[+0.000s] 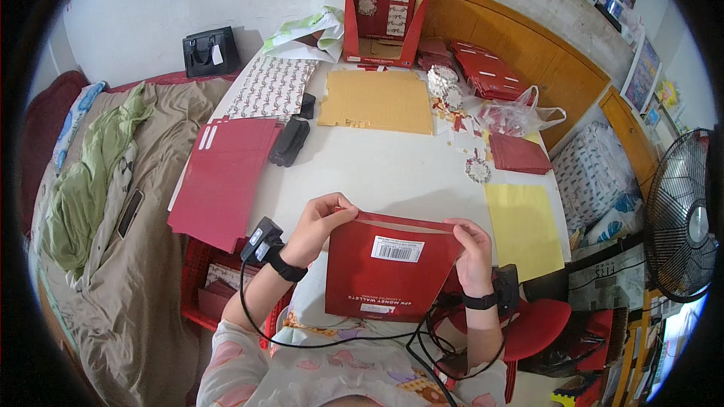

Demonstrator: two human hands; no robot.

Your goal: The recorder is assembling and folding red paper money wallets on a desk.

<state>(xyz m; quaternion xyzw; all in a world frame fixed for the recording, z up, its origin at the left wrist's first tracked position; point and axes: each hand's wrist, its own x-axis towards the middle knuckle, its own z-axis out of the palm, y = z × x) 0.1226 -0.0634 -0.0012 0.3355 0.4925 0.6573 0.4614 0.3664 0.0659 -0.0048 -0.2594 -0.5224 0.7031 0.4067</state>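
A red printed cardboard sleeve [384, 277] hangs between my hands over my lap, its top edge bowed apart into a narrow slit. My left hand [325, 220] pinches the top left corner between thumb and fingers. At the opposite corner, my right hand [472, 246] grips the same edge. On the sleeve's facing side is a white barcode label [397, 249], and upside-down printing runs near its bottom. Whether anything lies inside the sleeve cannot be seen. Black straps with small devices and cables circle both wrists.
Flat dark-red sheets [223, 181] are stacked at the white table's [384, 164] left. Behind stand a corrugated board [376, 99] and an open red display box [353, 22]. To the right lie a yellow sheet [523, 226], red cards [517, 154] and a wreath cutout [478, 170]. A fan [681, 215] stands far right.
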